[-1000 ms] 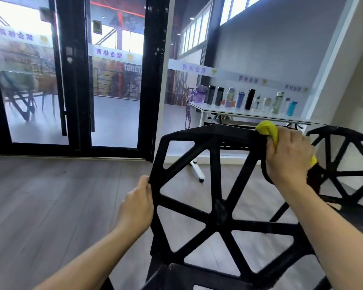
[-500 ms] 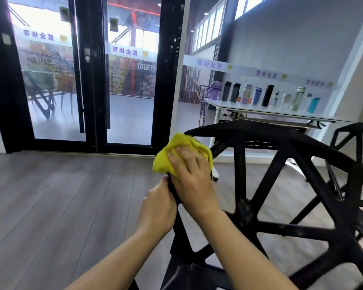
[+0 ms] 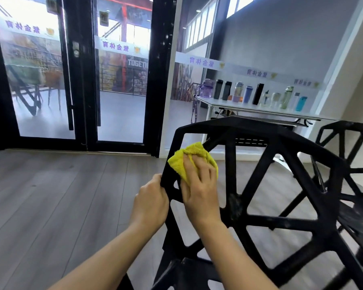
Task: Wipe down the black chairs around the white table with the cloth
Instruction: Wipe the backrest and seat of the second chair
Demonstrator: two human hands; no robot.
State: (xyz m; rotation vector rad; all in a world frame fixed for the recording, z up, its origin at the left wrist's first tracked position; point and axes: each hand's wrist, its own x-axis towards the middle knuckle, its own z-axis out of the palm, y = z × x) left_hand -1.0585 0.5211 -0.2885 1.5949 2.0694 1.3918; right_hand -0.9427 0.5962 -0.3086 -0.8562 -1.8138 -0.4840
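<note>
A black chair (image 3: 281,208) with a spoked, open-lattice back fills the lower right. A yellow cloth (image 3: 183,162) lies pressed against the upper left part of that back, under the fingers of my right hand (image 3: 199,187). Just below and left of it, my left hand (image 3: 150,204) grips the left edge of the chair back. A second black chair (image 3: 344,143) of the same kind stands at the far right. The white table (image 3: 260,110) is behind the chairs, by the wall.
Several drink bottles and flasks (image 3: 258,94) stand in a row on the white table. Black-framed glass doors (image 3: 80,80) take up the back left. Grey wood-look floor (image 3: 61,195) spreads out to the left of the chair.
My right hand with the cloth went from the top right corner of the chair back to its upper left edge, then slightly down. My left hand kept its grip on the left edge.
</note>
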